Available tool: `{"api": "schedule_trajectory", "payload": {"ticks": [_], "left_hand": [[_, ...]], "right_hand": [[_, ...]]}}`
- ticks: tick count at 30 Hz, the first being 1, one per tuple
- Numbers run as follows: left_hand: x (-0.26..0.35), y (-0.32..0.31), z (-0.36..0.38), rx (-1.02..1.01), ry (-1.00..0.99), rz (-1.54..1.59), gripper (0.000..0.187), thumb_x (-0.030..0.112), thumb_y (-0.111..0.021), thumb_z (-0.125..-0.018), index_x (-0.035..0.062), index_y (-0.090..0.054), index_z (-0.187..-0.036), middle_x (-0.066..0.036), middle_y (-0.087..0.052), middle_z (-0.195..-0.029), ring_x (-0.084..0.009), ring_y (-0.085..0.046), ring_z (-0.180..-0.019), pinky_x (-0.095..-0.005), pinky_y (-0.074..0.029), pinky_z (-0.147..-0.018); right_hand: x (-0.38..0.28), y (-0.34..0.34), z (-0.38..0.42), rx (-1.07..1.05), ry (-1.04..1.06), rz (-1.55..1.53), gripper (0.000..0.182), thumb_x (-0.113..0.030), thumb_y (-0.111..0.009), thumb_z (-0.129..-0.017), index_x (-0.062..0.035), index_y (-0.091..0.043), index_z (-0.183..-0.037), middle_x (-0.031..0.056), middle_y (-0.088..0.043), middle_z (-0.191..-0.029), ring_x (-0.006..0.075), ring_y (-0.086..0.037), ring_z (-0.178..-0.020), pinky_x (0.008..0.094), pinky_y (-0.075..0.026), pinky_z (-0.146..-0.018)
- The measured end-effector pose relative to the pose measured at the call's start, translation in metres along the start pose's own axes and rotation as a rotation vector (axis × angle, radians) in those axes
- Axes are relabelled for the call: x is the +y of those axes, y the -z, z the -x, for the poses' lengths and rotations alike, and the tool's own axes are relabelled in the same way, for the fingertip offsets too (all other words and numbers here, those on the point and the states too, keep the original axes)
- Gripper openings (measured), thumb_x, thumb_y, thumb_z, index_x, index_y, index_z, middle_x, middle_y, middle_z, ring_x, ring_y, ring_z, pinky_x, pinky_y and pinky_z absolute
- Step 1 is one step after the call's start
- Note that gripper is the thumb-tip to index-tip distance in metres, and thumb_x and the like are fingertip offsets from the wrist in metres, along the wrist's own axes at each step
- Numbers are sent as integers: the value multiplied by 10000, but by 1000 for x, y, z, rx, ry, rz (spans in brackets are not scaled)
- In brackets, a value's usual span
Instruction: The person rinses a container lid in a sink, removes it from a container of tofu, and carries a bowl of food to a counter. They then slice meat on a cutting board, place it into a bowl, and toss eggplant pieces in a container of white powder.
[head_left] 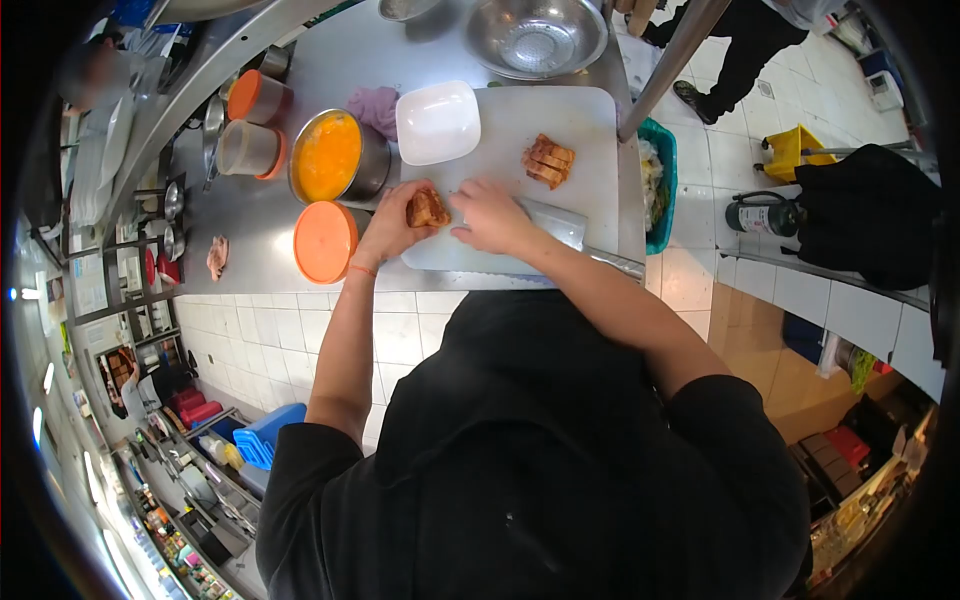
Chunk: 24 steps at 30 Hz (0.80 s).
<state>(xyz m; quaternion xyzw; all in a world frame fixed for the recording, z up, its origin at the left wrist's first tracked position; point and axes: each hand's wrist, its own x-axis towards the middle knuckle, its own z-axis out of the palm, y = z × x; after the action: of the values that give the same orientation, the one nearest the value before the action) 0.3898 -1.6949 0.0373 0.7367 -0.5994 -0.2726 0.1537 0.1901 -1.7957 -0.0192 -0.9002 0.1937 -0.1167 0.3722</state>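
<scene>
My left hand (393, 222) is closed around a browned piece of cooked meat (428, 209) at the left side of the white cutting board (585, 112). Just right of that meat, my right hand (490, 217) has its fingers apart, low over the board; I see nothing in its grasp. A cleaver (556, 222) lies flat by my right wrist, its handle pointing to the board's lower right corner. Farther up the board sits a sliced chunk of browned meat (548, 161). A white square dish (438, 122) stands on the board's upper left part.
Left of the board are a metal pot of orange liquid (330, 155), an orange-lidded tub (325, 243) and more tubs. A metal bowl (536, 38) stands at the back, a purple cloth (374, 108) beside the dish. A teal bin (661, 190) is to the right; another person's legs (740, 60) show beyond.
</scene>
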Motion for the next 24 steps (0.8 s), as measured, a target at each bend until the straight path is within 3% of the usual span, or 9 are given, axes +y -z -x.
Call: {"api": "schedule_trajectory", "payload": {"ticks": [8, 12, 16, 21, 24], "left_hand": [[2, -11, 1, 69, 2, 46, 820, 84, -882, -683, 94, -519, -1418, -146, -605, -1349, -359, -539, -1267, -433, -439, -1112], [0, -14, -7, 28, -100, -70, 830, 117, -889, -667, 67, -516, -1406, -154, -586, -1356, -393, -522, -1230, -449, -420, -1105], [8, -12, -12, 3, -44, -81, 801, 119, -870, -683, 53, -516, -1399, -160, -574, -1361, -396, -508, -1246, -446, -408, -1111], [43, -5, -32, 75, -265, -27, 764, 103, -843, -689, 66, -529, -1385, -147, -576, -1347, -394, -500, -1254, -455, -441, -1085], [70, -13, -70, 24, -424, 8, 779, 61, -841, -671, 81, -528, -1384, -128, -579, -1360, -385, -505, -1256, -433, -433, -1105]], "right_hand": [[3, -18, -11, 18, 80, 157, 197, -204, -734, -804, -57, -730, -934, 104, -640, -1082, 292, -535, -1170, 458, -400, -1027], [4, -25, -7, 114, 96, 135, 181, -222, -739, -810, -65, -733, -900, 98, -639, -1050, 290, -536, -1158, 450, -403, -1014], [6, -26, -5, 175, 104, 183, 229, -257, -756, -804, -64, -729, -925, 95, -625, -1038, 297, -535, -1140, 445, -407, -1008], [8, 14, 15, 245, 67, 176, 252, -273, -768, -794, -64, -712, -924, 96, -615, -1037, 310, -529, -1125, 468, -413, -984], [23, 39, 38, 388, -61, 226, 242, -260, -782, -780, -75, -698, -911, 96, -608, -1047, 314, -526, -1113, 489, -415, -960]]}}
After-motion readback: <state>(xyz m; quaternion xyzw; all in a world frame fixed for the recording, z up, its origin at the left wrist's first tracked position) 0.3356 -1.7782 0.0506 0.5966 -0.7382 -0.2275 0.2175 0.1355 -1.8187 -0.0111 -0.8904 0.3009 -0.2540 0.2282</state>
